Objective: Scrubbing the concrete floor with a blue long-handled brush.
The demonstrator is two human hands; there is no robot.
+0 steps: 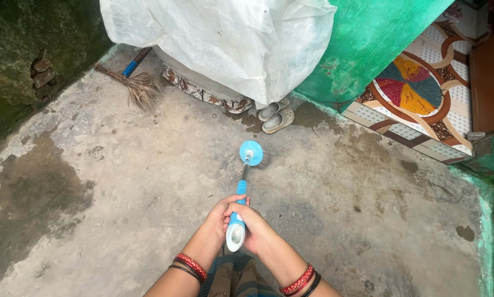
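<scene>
A blue and white long-handled scrub brush (246, 181) points away from me, its round blue head (252, 153) with bristles resting on the wet concrete floor (148, 181). My left hand (220, 216) and my right hand (256, 230) both wrap the white and blue grip at the near end, side by side. Red and black bangles sit on both wrists.
A straw broom (138, 82) lies at the back left by a mossy wall. A white plastic sheet (219, 38) covers something at the back. A pair of grey clogs (275, 115) stands beside a green wall (368, 38). A patterned tiled step (417, 104) is at the right.
</scene>
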